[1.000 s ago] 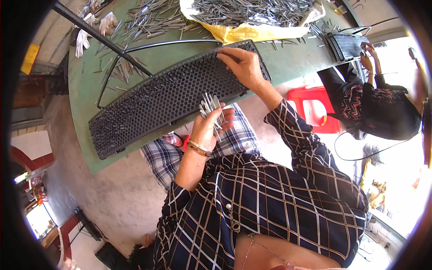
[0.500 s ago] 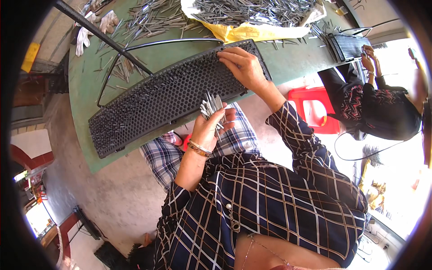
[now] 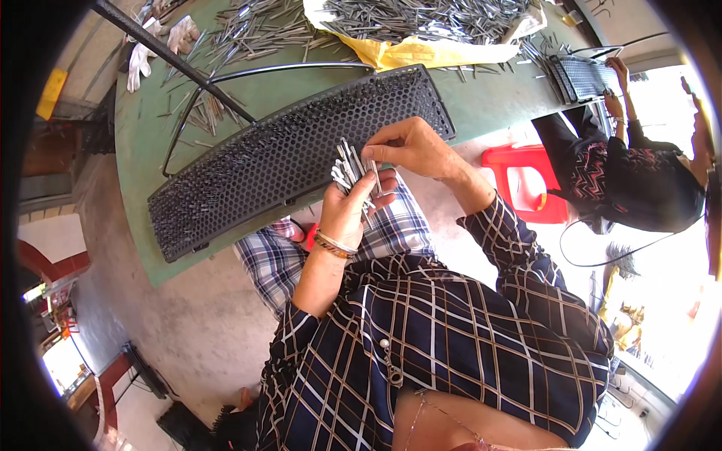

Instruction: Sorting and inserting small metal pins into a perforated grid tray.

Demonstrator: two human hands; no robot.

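A bundle of thin grey metal rods (image 3: pixel 349 167) fans upward out of my left hand (image 3: pixel 348 214), which is closed around it. My right hand (image 3: pixel 421 150) pinches one metal rod (image 3: pixel 376 171) between thumb and forefinger, right beside the bundle. Just beyond both hands lies a long black perforated rack (image 3: pixel 301 154), full of round holes and tilted on the bench. Many rods stand in its holes, dense at the left end and along the far edge. Around its middle and near side the holes show bare.
The green bench (image 3: pixel 143 180) carries a yellow-edged sack (image 3: pixel 421 54) heaped with rods, and loose rods (image 3: pixel 263 34) are scattered beside it. A metal bar frame (image 3: pixel 173 64) rises behind the rack. Gloves (image 3: pixel 139 64) lie far left. At right, a co-worker (image 3: pixel 632 177) handles another rack (image 3: pixel 583 77) near a red stool (image 3: pixel 519 180).
My right hand has come back from the rack's far right part to the bundle and now grips a rod there. My left hand stays nearly in place. The co-worker's hands have moved apart.
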